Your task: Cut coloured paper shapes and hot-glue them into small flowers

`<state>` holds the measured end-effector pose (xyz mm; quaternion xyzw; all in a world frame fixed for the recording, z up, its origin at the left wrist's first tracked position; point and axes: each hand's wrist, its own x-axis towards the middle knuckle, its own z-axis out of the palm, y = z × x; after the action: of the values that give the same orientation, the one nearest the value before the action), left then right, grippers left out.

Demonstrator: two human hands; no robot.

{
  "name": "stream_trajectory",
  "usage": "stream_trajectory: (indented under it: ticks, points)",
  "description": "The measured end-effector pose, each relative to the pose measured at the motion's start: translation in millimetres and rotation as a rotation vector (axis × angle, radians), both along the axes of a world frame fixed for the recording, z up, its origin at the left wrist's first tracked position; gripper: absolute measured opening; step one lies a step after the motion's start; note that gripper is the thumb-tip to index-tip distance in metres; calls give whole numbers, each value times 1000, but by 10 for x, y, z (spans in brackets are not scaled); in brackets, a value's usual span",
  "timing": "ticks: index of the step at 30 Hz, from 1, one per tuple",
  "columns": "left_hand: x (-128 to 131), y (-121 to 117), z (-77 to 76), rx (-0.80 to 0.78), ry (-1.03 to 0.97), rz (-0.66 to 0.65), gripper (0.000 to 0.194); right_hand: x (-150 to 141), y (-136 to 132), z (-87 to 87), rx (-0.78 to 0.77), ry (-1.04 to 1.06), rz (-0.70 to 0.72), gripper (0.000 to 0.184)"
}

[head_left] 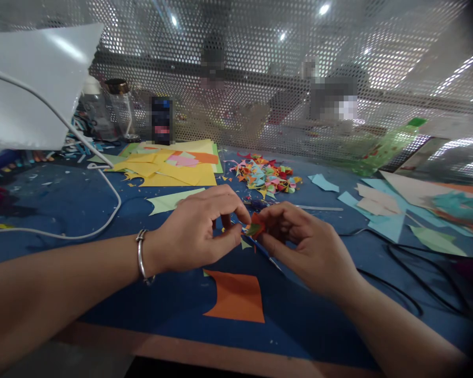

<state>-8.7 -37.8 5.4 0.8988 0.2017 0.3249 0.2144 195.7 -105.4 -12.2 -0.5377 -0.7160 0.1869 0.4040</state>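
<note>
From the head camera, we look across a blue table [114,315] toward a perforated metal screen [244,31]. At upper left, a white panel [31,89] covers part of the background, and a white cable [118,202] loops over the table. Near the panel we see 2 bottles: a white-capped bottle [96,110] and a brown-capped bottle [119,110]. A phone [161,121] stands upright behind a stack of yellow sheets [177,179]. Right of the stack sits a heap of small colored scraps [268,176]. Farther right we find pale blue paper [384,220], a green-capped bottle [392,144] and black cables [415,289] near the right forearm. The left hand hides part of a pale green sheet [161,203], and a slim blue tool [268,256] runs partly out of sight near the hands. An orange sheet [238,296] lies near the table's front edge.

The phone's screen is blurred, and we cannot read the bottles' markings.

The right hand [305,239] pinches a small folded paper [256,226], orange and green, above the table between both hands. The left hand [201,226] curls beside it, leaving a narrow gap between thumb and forefinger; we cannot tell whether its fingertips touch the paper. A metal bracelet [141,254] circles the left wrist.
</note>
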Motion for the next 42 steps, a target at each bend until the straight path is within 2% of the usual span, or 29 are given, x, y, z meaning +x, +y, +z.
stream_trajectory:
  ticks: [9, 15, 19, 42]
  points:
    - [20, 5, -10, -131, 43, 6, 11, -26, -3, -6, -13, -15, 4, 10]
    - [33, 30, -34, -165, 23, -8, 7, -22, -8, -10, -17, -34, -3, 12]
    - [31, 32, -35, -127, 14, -24, 1, -27, -5, -9, -13, -19, 7, 10]
    - [21, 67, -47, -8, 37, -17, 6, -47, -14, -12, -14, -5, 24, 9]
